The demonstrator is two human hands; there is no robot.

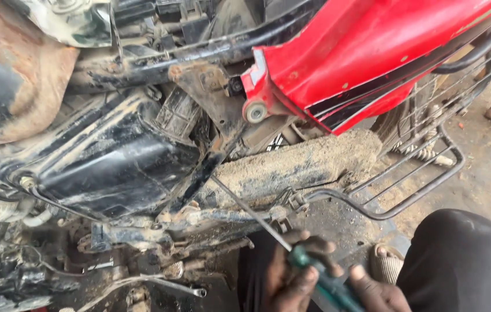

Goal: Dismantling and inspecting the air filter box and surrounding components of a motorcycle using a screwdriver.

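Two hands, left hand [292,277] and right hand [375,292], grasp a green-handled screwdriver [315,271], fingers clenched, its steel shaft angled under the red side panel [367,52] toward the mud-caked frame [280,167].

This looks like an outdoor repair spot for motorbikes. A dirty motorbike with a red plastic side cover [367,52] and a muddy black metal frame [141,63] stands on bare dusty ground [488,173].

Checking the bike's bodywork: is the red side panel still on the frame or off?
On. The red side panel sits over the frame, above the screwdriver.
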